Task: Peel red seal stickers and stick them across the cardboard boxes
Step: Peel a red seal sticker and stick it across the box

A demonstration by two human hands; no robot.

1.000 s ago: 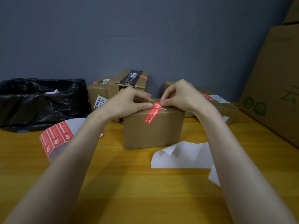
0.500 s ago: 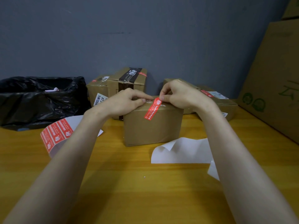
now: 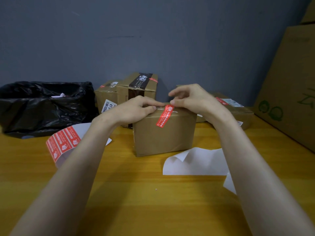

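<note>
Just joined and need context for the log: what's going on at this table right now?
A person is sealing a small brown cardboard box on the yellow wooden table. A red seal sticker runs from the box top over the front edge and down the front face. The left hand rests on the box top, and the right hand presses the sticker's upper end. A curled sheet of red stickers lies to the left, white backing paper to the right.

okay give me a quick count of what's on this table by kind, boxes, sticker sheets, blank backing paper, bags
Small cardboard boxes: 4, at and
Large cardboard box: 1
Red sticker sheet: 1
White backing paper: 1
Black bag: 1
Total: 8
</note>
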